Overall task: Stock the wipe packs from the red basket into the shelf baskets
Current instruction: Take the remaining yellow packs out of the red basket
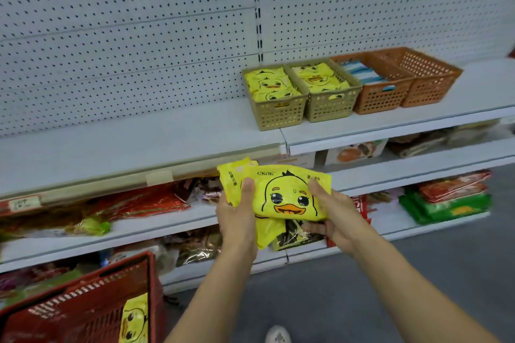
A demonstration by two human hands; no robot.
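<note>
Your left hand [237, 217] and right hand [337, 217] clasp a loose stack of yellow duck wipe packs [289, 195] from either side, below the white shelf [139, 145]; square it up, then lay it flat in the left olive basket [278, 117], faces up

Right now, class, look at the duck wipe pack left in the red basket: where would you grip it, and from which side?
Pinch its top edge, coming down from above. The duck pack stands on end against the red basket wall, so probably only that upper edge is free. The left hand and right hand hold other packs.
</note>
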